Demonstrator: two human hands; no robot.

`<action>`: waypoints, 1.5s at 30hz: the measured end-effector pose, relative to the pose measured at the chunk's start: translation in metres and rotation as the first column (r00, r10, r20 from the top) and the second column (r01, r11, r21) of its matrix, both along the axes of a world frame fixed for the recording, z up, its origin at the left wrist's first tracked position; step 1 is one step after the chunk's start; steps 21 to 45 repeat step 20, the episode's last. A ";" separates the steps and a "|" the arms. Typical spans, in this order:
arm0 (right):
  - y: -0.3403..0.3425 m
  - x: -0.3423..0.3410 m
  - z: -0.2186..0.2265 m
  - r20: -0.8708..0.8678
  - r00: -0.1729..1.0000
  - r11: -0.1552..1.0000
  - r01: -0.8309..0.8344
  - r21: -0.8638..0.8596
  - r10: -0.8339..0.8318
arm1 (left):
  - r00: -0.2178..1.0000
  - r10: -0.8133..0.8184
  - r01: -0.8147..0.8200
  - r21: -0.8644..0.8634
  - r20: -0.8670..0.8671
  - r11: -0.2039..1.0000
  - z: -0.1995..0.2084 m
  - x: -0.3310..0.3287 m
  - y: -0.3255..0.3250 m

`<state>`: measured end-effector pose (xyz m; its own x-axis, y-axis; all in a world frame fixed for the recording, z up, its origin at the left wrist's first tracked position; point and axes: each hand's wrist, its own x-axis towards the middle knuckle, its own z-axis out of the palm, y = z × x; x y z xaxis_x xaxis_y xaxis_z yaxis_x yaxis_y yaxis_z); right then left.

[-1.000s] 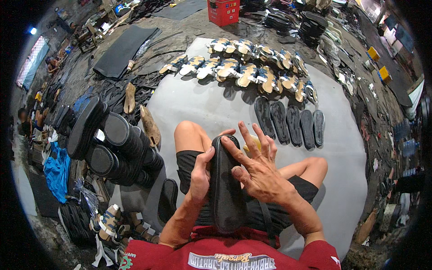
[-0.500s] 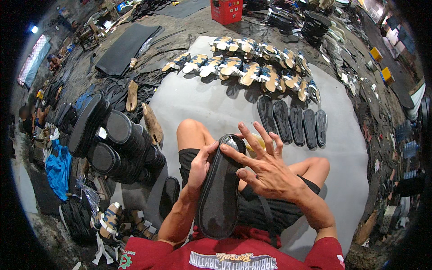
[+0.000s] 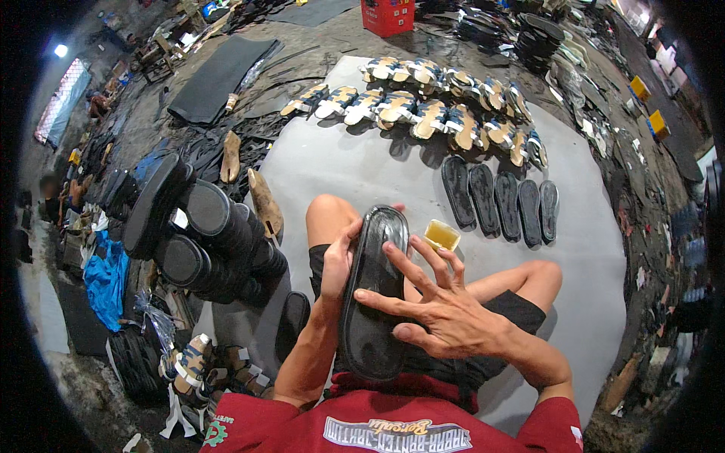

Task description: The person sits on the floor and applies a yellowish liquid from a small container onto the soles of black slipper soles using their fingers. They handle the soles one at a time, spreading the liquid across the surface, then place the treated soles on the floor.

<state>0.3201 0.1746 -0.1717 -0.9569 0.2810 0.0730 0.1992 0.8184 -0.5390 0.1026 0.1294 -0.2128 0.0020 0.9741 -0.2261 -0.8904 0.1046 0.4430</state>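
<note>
A black shoe sole stands tilted over my lap, its upper half shiny as if wet. My left hand grips its left edge near the far end, with some fingers hidden behind it. Fingers spread, my right hand lays its fingertips on the middle of the sole's face. Just beyond that hand sits a small open tub with a yellowish content. Several shiny black soles lie in a row on the grey sheet farther off.
Sandals with tan footbeds and blue and white straps stand in rows at the far side. Stacked black soles rise at the left, by a shoe last. One sole lies left of my forearm. A red box is at the back.
My right hand has slid from the sole's far end down to its middle. The shiny patch now covers more of the face, and the yellowish tub shows more fully.
</note>
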 end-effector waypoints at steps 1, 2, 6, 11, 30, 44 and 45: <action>0.002 0.001 -0.003 -0.054 0.998 0.999 -0.016 -0.045 0.014 | 0.997 0.057 -0.059 -0.040 -0.052 0.997 -0.004 -0.004 0.005; 0.009 0.002 -0.004 -0.089 0.994 0.991 0.059 -0.120 -0.070 | 0.999 0.034 -0.036 0.072 0.039 0.997 -0.011 -0.014 0.005; 0.070 0.007 -0.062 -0.308 0.747 0.806 0.512 -0.298 -0.589 | 0.948 0.302 -0.288 -0.131 0.098 0.949 -0.032 -0.027 -0.001; 0.111 0.047 -0.232 0.322 0.664 0.686 0.725 -0.057 -0.675 | 0.869 0.320 -0.239 -0.247 0.378 0.939 -0.040 0.009 -0.035; 0.097 0.042 -0.262 0.208 0.810 0.835 0.513 0.201 -0.548 | 0.864 0.288 -0.366 0.122 0.414 0.922 -0.042 -0.014 -0.038; 0.097 0.042 -0.262 0.208 0.810 0.835 0.513 0.201 -0.548 | 0.864 0.288 -0.366 0.122 0.414 0.922 -0.042 -0.014 -0.038; 0.097 0.042 -0.262 0.208 0.810 0.835 0.513 0.201 -0.548 | 0.864 0.288 -0.366 0.122 0.414 0.922 -0.042 -0.014 -0.038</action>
